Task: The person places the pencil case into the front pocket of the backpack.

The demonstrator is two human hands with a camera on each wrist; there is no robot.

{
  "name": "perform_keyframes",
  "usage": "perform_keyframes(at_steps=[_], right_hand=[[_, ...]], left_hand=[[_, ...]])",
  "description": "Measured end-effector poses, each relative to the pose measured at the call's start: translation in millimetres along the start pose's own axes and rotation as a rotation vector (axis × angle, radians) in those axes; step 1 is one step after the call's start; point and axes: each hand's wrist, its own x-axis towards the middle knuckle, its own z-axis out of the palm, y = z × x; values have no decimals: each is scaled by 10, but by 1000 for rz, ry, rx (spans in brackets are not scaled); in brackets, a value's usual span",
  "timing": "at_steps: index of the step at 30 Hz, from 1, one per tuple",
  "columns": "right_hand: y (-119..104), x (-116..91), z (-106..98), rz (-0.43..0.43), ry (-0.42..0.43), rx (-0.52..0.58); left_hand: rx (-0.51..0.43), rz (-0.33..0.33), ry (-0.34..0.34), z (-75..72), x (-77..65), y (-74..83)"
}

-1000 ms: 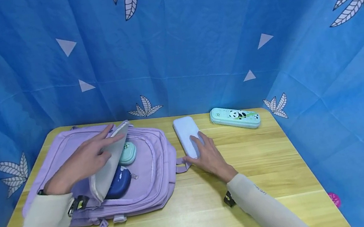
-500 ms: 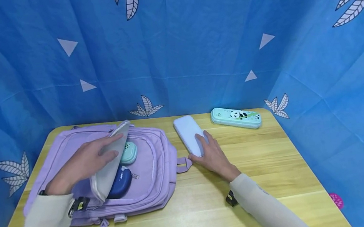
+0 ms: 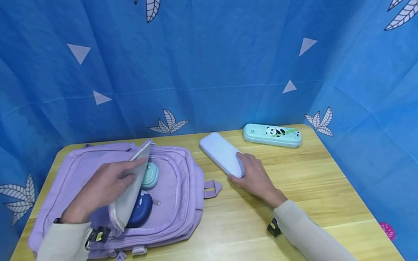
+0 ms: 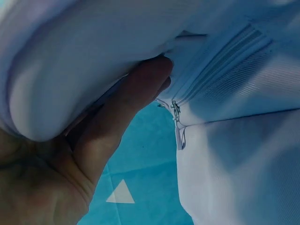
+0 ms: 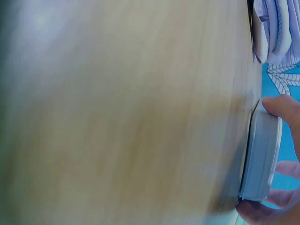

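Note:
A lilac backpack [image 3: 91, 162] lies on its back at the left of the table, its front pocket flap [image 3: 131, 192] folded up. My left hand [image 3: 106, 185] holds that flap, thumb on the inner side, in the left wrist view too. Inside the pocket sit a small mint case [image 3: 150, 176] and a dark blue rounded case [image 3: 141, 210], partly hidden by the flap. Right of the bag, my right hand [image 3: 255, 177] grips the near end of a flat, pale, rounded rectangular case [image 3: 219, 149]. The right wrist view shows thumb and fingers at opposite sides of this pale case [image 5: 261, 152].
A mint pencil case [image 3: 271, 135] with a panda print lies at the table's back right. Between the bag and the pale case, a lilac strap loop [image 3: 212, 189] sticks out. Blue curtain [image 3: 221, 48] borders the wooden table [image 3: 226, 253] behind and at both sides.
My right hand has shifted right, swinging the near end of the pale case rightward and baring the strap loop. The left hand has stayed on the flap, with its fingers slightly lower.

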Motion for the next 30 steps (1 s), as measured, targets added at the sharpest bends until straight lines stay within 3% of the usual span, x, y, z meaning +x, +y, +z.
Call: perform_keyframes(at_steps=[11, 21, 30], right_hand=[[149, -55, -107, 17, -10, -2], [221, -114, -183, -3, 2, -14], [315, -167, -306, -8, 7, -30]], left_hand=[[-7, 1, 19, 5, -9, 42], [-78, -11, 14, 25, -26, 83], [-87, 25, 35, 66, 4, 128]])
